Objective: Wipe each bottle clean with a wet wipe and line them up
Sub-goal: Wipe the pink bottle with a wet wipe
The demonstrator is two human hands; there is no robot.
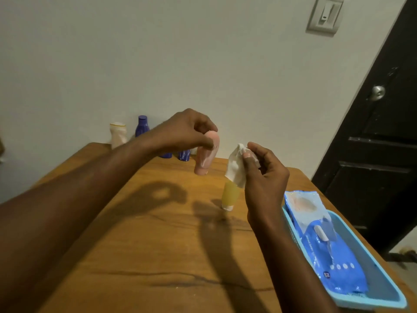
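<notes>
My left hand [189, 129] pinches the top of a pink bottle [206, 158] and holds it in the air above the wooden table [140, 233]. Just to its right, my right hand [262, 172] pinches a crumpled white wet wipe [235, 169], apart from the pink bottle. A small yellow bottle [230, 196] stands on the table below the wipe. At the table's far edge by the wall stand a white bottle [118, 134], a tall blue bottle [142, 126] and another blue bottle [184, 154], partly hidden behind my left arm.
A light blue tray [370, 267] at the table's right edge holds a blue pack of wet wipes [325, 242]. A dark door [379, 143] is at the right, a wall switch [326, 15] above.
</notes>
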